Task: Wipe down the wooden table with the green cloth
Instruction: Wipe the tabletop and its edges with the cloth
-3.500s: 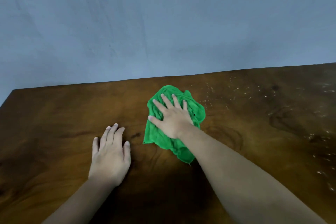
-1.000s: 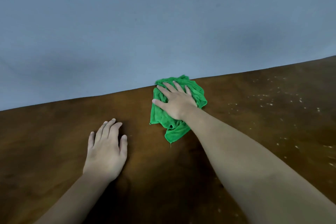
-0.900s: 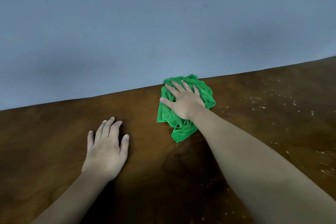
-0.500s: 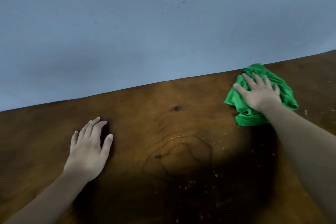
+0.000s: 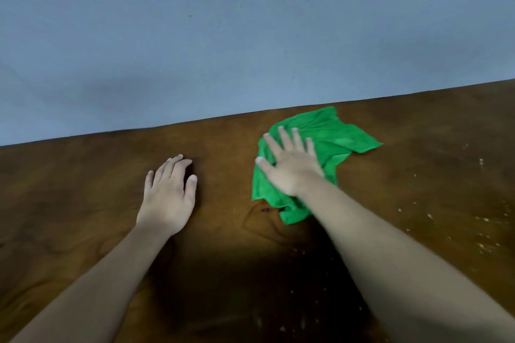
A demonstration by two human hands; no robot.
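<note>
Pressing flat, fingers spread, the right hand [image 5: 292, 168] pins the cloth [image 5: 331, 139] mid-frame near the table's [image 5: 83, 189] far edge; the left hand [image 5: 167, 198] lies open beside it. Crumbs [image 5: 485, 220] at right could scatter if the loose corner flicks them.

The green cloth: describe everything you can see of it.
The green cloth is bright green, soft and crumpled, like microfibre. It lies flat on the wooden table near the far edge by the wall. The right hand presses on its left part, fingers spread; a corner sticks out to the right, another toward the person.
</note>
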